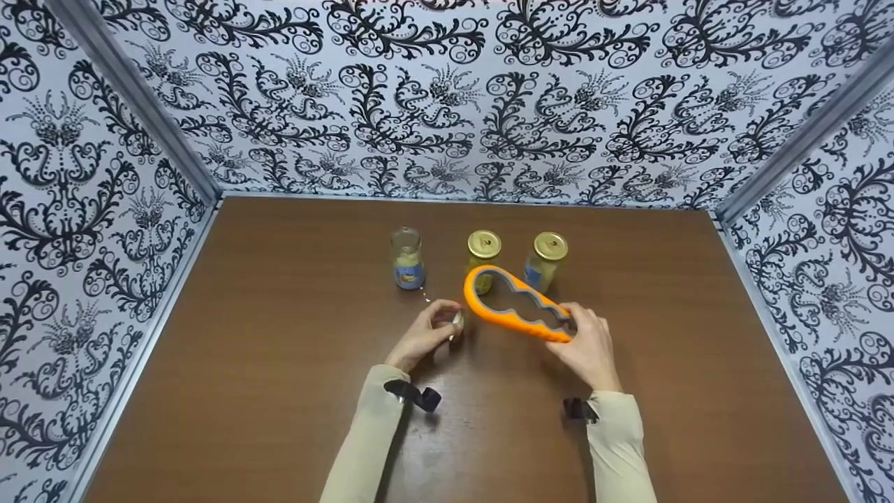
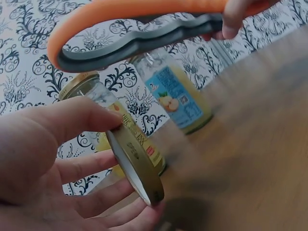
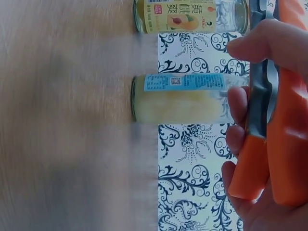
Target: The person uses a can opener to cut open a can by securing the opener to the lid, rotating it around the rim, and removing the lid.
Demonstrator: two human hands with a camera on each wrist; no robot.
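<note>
My left hand [image 1: 427,334] pinches a gold jar lid [image 2: 137,163] on edge between thumb and fingers, its white inner side partly showing. In my right hand [image 1: 587,346] is an orange jar opener [image 1: 506,320] with a wavy grey inner lining; the fingers and thumb wrap its handle end, and its loop points up and left. Behind the loop stands a gold-lidded jar [image 1: 484,244] with a yellow label, partly covered by the opener in the head view. To its right is another gold-lidded jar [image 1: 550,246] with a blue label.
An uncapped glass jar [image 1: 408,262] with a blue label stands at the left of the row. Small bright spots [image 1: 427,297] lie on the brown table [image 1: 293,328] by it. Patterned walls [image 1: 447,105] with metal edging enclose the back and sides.
</note>
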